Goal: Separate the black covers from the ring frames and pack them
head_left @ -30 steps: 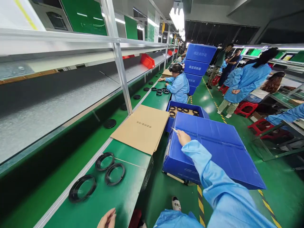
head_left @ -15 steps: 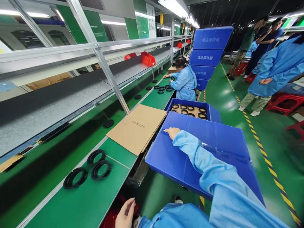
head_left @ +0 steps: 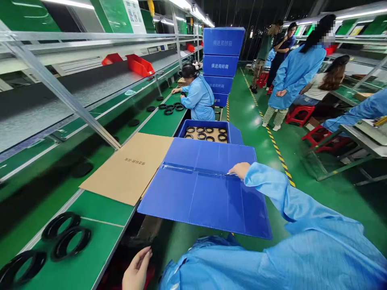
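Just off the worktop's right edge, a blue corrugated-plastic box with a taped seam. Pinched in the closed right hand, a slim tool at that seam — liable to skid and score the plastic if overpressed. In the loosely curled left hand, nothing visible — without its bracing, some risk of the box shifting.

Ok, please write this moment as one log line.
right hand: slim tool at blue carton seam; left hand: apparently empty; black rings: on green worktable
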`<action>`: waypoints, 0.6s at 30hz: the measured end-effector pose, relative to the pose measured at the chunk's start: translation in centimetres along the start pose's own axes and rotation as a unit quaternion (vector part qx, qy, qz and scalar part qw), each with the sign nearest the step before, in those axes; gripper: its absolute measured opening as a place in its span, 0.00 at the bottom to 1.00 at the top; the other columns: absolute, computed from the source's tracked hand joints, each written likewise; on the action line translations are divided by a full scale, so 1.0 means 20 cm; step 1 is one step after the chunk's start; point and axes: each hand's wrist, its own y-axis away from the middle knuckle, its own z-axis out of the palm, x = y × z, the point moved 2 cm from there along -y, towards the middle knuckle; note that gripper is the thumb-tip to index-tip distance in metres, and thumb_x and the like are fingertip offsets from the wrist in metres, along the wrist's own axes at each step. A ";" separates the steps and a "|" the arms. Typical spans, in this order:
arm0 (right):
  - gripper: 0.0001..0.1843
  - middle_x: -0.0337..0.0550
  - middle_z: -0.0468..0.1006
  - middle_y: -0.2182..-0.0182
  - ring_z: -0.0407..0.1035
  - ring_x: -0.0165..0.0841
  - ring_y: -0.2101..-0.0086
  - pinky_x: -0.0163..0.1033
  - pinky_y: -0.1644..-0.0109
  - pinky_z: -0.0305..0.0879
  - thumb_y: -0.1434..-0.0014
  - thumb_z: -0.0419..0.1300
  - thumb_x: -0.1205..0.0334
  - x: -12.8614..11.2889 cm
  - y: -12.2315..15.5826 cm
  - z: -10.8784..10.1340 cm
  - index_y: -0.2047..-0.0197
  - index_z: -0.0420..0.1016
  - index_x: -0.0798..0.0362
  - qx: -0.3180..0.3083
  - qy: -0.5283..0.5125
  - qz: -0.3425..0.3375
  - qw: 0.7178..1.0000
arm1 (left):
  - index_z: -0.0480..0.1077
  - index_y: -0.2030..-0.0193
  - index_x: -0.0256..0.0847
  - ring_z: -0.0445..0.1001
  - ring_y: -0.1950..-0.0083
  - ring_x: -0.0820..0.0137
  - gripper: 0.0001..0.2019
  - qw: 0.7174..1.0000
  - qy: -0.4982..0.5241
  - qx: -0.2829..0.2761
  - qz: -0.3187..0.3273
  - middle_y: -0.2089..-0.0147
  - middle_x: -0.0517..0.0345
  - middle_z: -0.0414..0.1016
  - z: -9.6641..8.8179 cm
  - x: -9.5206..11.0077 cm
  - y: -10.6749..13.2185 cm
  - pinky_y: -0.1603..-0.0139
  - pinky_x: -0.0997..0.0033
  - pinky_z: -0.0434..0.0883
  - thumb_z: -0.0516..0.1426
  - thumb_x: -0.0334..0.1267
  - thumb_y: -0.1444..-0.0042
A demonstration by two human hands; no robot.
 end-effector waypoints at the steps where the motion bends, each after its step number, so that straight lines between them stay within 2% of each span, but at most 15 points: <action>1: 0.22 0.43 0.82 0.58 0.76 0.41 0.55 0.40 0.55 0.67 0.42 0.59 0.73 0.04 0.05 0.02 0.52 0.82 0.38 -0.003 0.006 0.002 1.000 | 0.77 0.64 0.41 0.80 0.50 0.49 0.26 1.000 -0.001 -0.001 -0.001 0.59 0.51 0.83 0.02 0.03 0.00 0.41 0.56 0.74 0.66 0.55 0.70; 3: 0.25 0.45 0.81 0.56 0.76 0.42 0.54 0.40 0.56 0.66 0.41 0.56 0.75 0.05 0.10 0.04 0.47 0.79 0.39 0.001 0.017 0.004 1.000 | 0.77 0.64 0.41 0.80 0.50 0.49 0.24 1.000 0.004 -0.005 0.004 0.61 0.51 0.83 0.07 0.10 -0.01 0.40 0.56 0.73 0.66 0.53 0.69; 5: 0.25 0.48 0.80 0.55 0.75 0.44 0.53 0.41 0.56 0.67 0.40 0.54 0.75 0.00 0.09 0.03 0.46 0.79 0.42 0.014 0.026 -0.002 1.000 | 0.76 0.64 0.40 0.80 0.51 0.50 0.24 1.000 0.015 -0.009 0.022 0.61 0.50 0.83 0.13 0.19 -0.01 0.40 0.55 0.74 0.65 0.52 0.68; 8: 0.20 0.51 0.80 0.54 0.75 0.44 0.53 0.42 0.56 0.67 0.39 0.54 0.74 -0.17 -0.03 -0.01 0.50 0.80 0.48 0.025 0.034 -0.030 0.999 | 0.76 0.64 0.39 0.81 0.53 0.51 0.24 0.998 0.024 -0.007 0.062 0.62 0.49 0.83 0.19 0.31 -0.02 0.43 0.55 0.75 0.65 0.53 0.66; 10: 0.19 0.53 0.80 0.55 0.75 0.44 0.54 0.42 0.56 0.68 0.38 0.54 0.74 -0.30 -0.14 -0.05 0.52 0.81 0.49 0.030 0.036 -0.050 0.998 | 0.76 0.63 0.39 0.81 0.54 0.52 0.25 0.996 0.025 -0.003 0.082 0.61 0.49 0.83 0.21 0.35 -0.02 0.44 0.56 0.76 0.65 0.55 0.64; 12: 0.17 0.54 0.80 0.56 0.76 0.44 0.55 0.43 0.56 0.69 0.39 0.54 0.74 -0.43 -0.24 -0.10 0.53 0.81 0.51 0.035 0.037 -0.069 0.996 | 0.76 0.61 0.39 0.81 0.53 0.53 0.26 0.996 0.025 0.001 0.091 0.61 0.50 0.83 0.20 0.34 0.00 0.44 0.57 0.76 0.65 0.56 0.63; 14: 0.16 0.54 0.81 0.56 0.76 0.44 0.56 0.44 0.55 0.70 0.40 0.56 0.74 -0.52 -0.33 -0.14 0.54 0.81 0.51 0.037 0.038 -0.086 0.995 | 0.77 0.60 0.38 0.81 0.53 0.53 0.27 0.996 0.028 0.010 0.085 0.60 0.50 0.83 0.17 0.29 0.02 0.43 0.58 0.75 0.65 0.57 0.63; 16: 0.15 0.53 0.81 0.56 0.76 0.44 0.57 0.44 0.55 0.70 0.40 0.58 0.73 -0.57 -0.39 -0.16 0.55 0.82 0.51 0.033 0.038 -0.100 0.994 | 0.77 0.61 0.38 0.80 0.52 0.52 0.28 0.997 0.037 0.022 0.062 0.60 0.50 0.83 0.12 0.21 0.04 0.43 0.57 0.75 0.66 0.57 0.65; 18: 0.14 0.51 0.82 0.57 0.77 0.44 0.57 0.44 0.55 0.70 0.41 0.60 0.72 -0.57 -0.42 -0.17 0.55 0.82 0.50 0.022 0.037 -0.110 0.993 | 0.77 0.63 0.39 0.80 0.52 0.51 0.28 0.998 0.049 0.041 0.030 0.60 0.50 0.83 0.07 0.10 0.06 0.43 0.57 0.76 0.66 0.57 0.68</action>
